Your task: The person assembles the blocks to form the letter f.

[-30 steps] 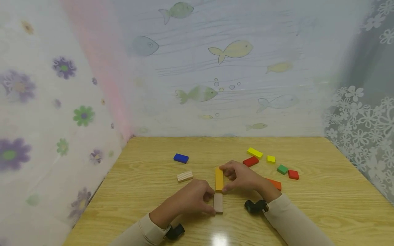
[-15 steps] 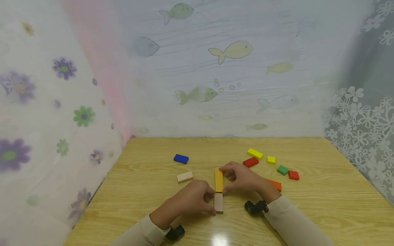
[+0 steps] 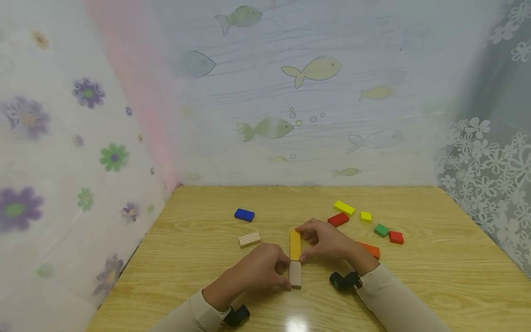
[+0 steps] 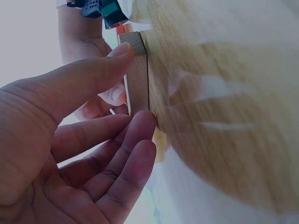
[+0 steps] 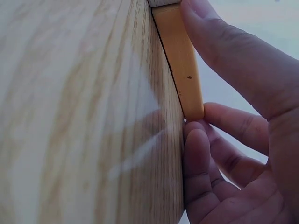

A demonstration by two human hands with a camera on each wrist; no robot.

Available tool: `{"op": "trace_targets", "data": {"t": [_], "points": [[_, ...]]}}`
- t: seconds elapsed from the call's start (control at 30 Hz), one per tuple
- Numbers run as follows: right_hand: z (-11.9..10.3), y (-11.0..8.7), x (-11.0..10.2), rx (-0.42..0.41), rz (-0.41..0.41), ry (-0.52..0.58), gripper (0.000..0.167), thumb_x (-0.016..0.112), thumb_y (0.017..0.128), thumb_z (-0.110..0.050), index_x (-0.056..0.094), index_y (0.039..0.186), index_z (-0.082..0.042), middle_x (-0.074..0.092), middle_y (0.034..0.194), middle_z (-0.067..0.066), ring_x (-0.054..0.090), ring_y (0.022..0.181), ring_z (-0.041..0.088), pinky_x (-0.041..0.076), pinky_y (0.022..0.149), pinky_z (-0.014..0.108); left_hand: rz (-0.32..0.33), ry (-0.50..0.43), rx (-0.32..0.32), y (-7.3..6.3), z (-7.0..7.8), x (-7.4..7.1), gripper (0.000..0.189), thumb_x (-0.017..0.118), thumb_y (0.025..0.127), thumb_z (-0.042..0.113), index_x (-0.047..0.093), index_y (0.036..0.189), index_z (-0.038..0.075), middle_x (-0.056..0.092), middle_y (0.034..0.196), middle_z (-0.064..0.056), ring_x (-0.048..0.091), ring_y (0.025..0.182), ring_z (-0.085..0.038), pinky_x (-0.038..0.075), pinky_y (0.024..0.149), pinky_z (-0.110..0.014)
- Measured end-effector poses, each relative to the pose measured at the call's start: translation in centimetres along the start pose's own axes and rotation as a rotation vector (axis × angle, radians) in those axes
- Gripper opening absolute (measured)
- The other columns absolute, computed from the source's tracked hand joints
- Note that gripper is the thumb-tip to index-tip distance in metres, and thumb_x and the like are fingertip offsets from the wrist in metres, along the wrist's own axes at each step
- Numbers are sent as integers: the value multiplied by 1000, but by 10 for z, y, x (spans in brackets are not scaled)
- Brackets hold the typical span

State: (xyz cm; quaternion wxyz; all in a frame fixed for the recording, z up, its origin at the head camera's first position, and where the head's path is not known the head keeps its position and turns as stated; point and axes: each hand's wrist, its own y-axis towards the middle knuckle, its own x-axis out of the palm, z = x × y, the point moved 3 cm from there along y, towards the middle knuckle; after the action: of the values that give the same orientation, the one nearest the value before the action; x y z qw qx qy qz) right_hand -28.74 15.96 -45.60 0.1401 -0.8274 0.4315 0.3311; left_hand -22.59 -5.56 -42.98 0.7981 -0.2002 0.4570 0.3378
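A plain wooden block (image 3: 295,275) lies flat on the table, end to end with an orange-yellow block (image 3: 295,245) just beyond it. My left hand (image 3: 262,267) pinches the plain block lengthwise; in the left wrist view the thumb (image 4: 122,50) presses its near end and the fingers (image 4: 142,122) curl at its far end. From the other side my right hand (image 3: 325,240) grips the orange-yellow block, the thumb (image 5: 201,9) by the joint between the blocks and a fingertip at the far end. In the right wrist view, the orange-yellow block (image 5: 180,63) sits on the tabletop.
On the left lie a blue block (image 3: 244,215) and a striped-grain wooden block (image 3: 249,239). Right of the hands are an orange block (image 3: 369,250), dark red block (image 3: 338,219), long yellow block (image 3: 344,208), yellow square (image 3: 366,216), green block (image 3: 380,230) and red block (image 3: 396,237).
The orange-yellow block has shifted slightly toward me, and the small gap between it and the plain wooden block has closed. Both hands hold nearly the same position.
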Motion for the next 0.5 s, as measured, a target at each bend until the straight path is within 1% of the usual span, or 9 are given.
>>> {"op": "trace_targets", "data": {"t": [0.2, 0.3, 0.37, 0.5], "points": [[-2, 0, 1, 14, -1, 4, 79, 92, 77, -37, 61, 142, -6, 62, 129, 5, 65, 113, 22, 58, 96, 35, 13, -1, 3, 0, 1, 0, 30, 94, 77, 31, 68, 75, 16, 45, 62, 12, 37, 60, 0, 33, 55, -17], [-3, 0, 1, 13, 0, 1, 79, 92, 77, -38, 61, 142, -5, 63, 129, 5, 65, 113, 22, 58, 96, 36, 13, 7, 13, 0, 1, 1, 35, 93, 77, 32, 63, 70, 16, 41, 60, 11, 35, 58, 0, 30, 54, -17], [-3, 0, 1, 14, 3, -7, 79, 92, 77, -38, 61, 142, -6, 63, 127, 4, 65, 112, 21, 58, 95, 36, 16, 15, 14, 0, 1, 1, 36, 93, 77, 32, 62, 69, 18, 41, 60, 11, 35, 58, -1, 31, 54, -17], [-2, 0, 1, 29, 11, -33, 79, 92, 76, -41, 62, 141, -8, 63, 125, 1, 64, 110, 18, 58, 94, 35, 24, 27, 0, 0, 1, 2, 30, 93, 77, 33, 66, 73, 20, 44, 61, 11, 38, 60, -1, 33, 55, -17]]}}
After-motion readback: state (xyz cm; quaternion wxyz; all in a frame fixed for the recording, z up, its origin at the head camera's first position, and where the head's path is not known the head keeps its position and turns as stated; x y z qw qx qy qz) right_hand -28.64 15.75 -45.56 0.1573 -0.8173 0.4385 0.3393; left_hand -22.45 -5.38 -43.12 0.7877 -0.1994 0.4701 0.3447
